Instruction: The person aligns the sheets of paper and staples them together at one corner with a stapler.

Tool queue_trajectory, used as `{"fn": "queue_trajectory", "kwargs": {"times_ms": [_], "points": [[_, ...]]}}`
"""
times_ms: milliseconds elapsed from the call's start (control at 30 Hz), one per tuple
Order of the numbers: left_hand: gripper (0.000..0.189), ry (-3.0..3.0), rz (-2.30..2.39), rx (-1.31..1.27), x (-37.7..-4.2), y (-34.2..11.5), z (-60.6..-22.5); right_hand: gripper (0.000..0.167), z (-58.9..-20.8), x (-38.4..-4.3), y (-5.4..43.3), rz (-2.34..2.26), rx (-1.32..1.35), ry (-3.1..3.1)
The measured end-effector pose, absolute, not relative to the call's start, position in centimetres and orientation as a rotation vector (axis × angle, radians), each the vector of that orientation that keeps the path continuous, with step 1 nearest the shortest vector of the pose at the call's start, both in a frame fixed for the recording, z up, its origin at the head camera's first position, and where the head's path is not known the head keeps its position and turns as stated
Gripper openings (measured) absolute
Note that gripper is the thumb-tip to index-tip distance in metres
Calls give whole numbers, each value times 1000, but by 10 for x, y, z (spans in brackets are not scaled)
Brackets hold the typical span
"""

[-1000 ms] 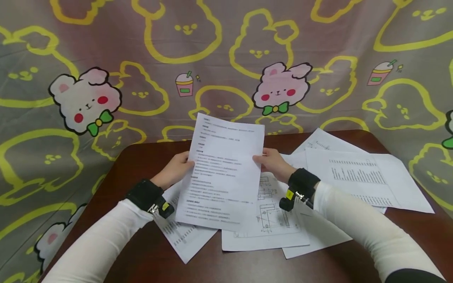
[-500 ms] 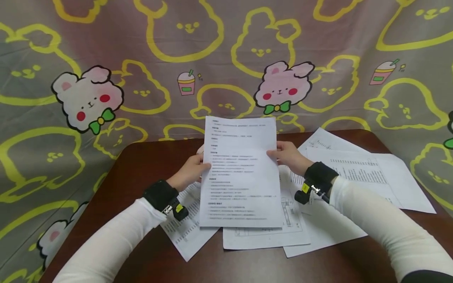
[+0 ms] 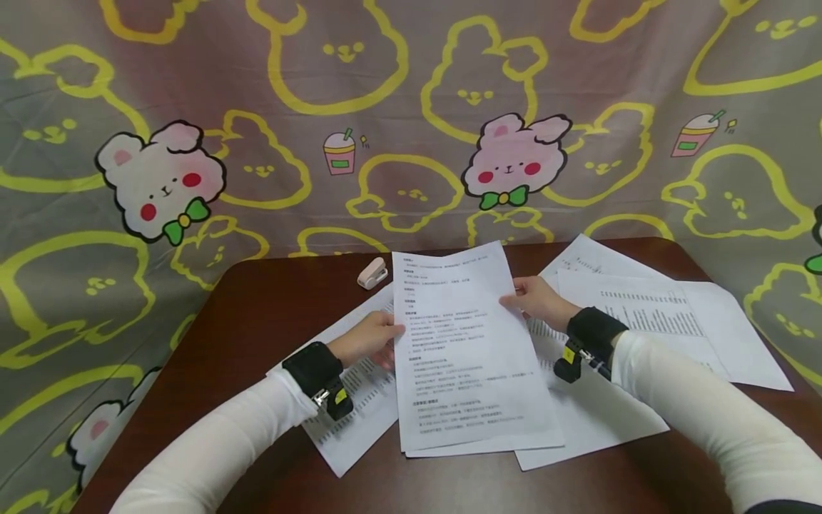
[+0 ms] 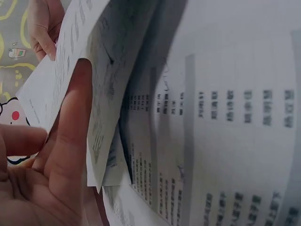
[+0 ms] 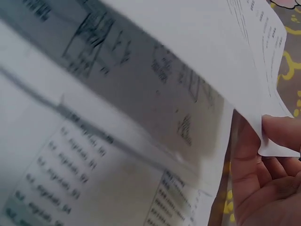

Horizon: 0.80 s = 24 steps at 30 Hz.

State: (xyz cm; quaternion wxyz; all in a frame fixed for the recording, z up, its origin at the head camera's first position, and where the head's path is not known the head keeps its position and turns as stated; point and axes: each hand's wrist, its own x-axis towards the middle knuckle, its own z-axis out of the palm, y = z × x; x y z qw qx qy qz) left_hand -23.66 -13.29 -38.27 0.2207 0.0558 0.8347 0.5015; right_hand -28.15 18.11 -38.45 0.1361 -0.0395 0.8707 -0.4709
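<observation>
A white printed sheet of paper (image 3: 465, 357) is held up by both hands over the table's middle, its top edge bent. My left hand (image 3: 369, 339) pinches its left edge between thumb and fingers; the left wrist view shows the thumb (image 4: 23, 140) at that edge. On the opposite side my right hand (image 3: 542, 301) grips the right edge, with the thumb (image 5: 284, 132) on the sheet in the right wrist view. Directly beneath lies another sheet (image 3: 488, 450), mostly covered. A text-filled sheet (image 3: 349, 428) lies slanted under my left hand.
Overlapping printed sheets (image 3: 648, 321) spread over the right of the brown table (image 3: 257, 307). A small pale stapler-like object (image 3: 372, 273) sits near the back edge. Behind the table hangs a patterned cloth (image 3: 398, 93).
Both hands have brought the sheet right and then down, over the drawing sheet beneath, which it now mostly covers. The pale stapler-like object, hidden at first, has come into view behind the left hand.
</observation>
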Motion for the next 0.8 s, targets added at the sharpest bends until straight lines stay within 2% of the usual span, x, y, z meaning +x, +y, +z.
{"fn": "queue_trajectory", "kwargs": {"times_ms": [400,800], "points": [[33,2321,1077,249,-246,-131,-396,41,-398,-283,185,-1098,-151,2637],[36,2435,918,189,-251,-125,-402,58,-399,-285,181,-912,-156,2693]]}}
